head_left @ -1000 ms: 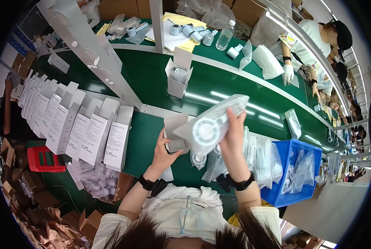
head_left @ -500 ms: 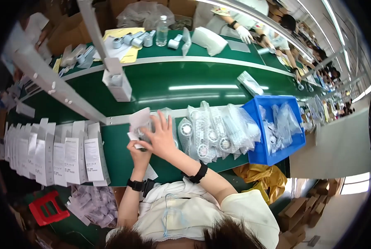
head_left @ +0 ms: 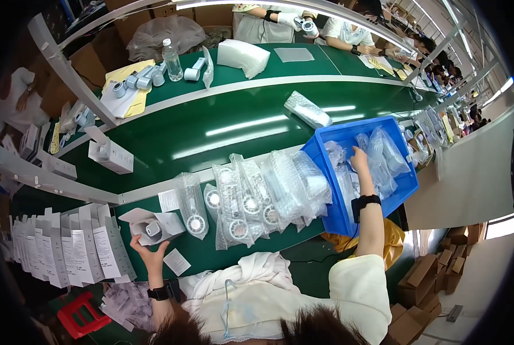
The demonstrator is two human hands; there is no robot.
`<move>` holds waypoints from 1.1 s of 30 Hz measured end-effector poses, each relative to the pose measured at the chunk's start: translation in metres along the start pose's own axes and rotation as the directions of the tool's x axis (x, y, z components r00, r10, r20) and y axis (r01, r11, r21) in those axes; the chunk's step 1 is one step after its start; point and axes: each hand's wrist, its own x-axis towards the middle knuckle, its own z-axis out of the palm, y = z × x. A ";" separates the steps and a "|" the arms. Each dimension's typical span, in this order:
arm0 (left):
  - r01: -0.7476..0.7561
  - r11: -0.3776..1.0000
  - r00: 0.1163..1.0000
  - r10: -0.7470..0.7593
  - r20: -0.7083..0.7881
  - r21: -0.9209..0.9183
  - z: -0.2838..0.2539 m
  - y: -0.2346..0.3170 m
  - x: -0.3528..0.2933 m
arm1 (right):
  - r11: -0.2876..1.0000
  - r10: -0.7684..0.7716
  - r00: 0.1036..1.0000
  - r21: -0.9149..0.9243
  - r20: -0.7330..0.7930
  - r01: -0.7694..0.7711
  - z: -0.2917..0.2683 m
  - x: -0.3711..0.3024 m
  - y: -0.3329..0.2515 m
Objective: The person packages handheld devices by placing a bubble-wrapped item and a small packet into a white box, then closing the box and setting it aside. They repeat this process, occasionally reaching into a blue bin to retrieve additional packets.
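Observation:
My left hand (head_left: 147, 254) holds an open white box (head_left: 169, 225) at its near side, thumb and fingers spread along the edge. Inside the box's mouth shows a pale grey device (head_left: 153, 229). Over the blue bin (head_left: 338, 215), my right hand (head_left: 360, 161) reaches in among clear plastic bags (head_left: 377, 158) of small parts; its fingers are curled, and what they grip is hidden. Between the hands lie several bubble-wrapped devices with round grilles, one bubble-wrapped device (head_left: 196, 223) closest to the box. Small white papers (head_left: 177, 261) lie near the left hand.
A row of upright white boxes (head_left: 104, 253) stands at the left. Another open white box (head_left: 112, 156) and a bubble-wrapped pack (head_left: 307, 109) rest beyond the rail. Across the bench are a clear bottle (head_left: 172, 62), grey devices (head_left: 136, 80) and co-workers. A red stool (head_left: 81, 315) stands below.
My hands were together on the small box. Now the left stays with the box, while the right has moved away to the blue bin. The whole view has shifted.

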 end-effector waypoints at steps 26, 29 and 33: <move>-0.007 0.974 0.997 -0.012 0.082 0.226 -0.044 0.059 0.050 | -0.061 -0.621 0.695 0.907 -0.362 0.417 -0.164 -0.203 -0.411; -0.069 0.976 0.994 0.051 0.093 0.208 -0.041 0.061 0.059 | -0.194 -0.757 0.329 0.674 -0.565 0.713 -0.140 -0.228 -0.478; 0.009 0.976 0.987 -0.044 0.155 0.216 -0.050 0.060 0.058 | -0.202 -0.895 0.039 0.484 -0.444 0.851 -0.105 -0.249 -0.501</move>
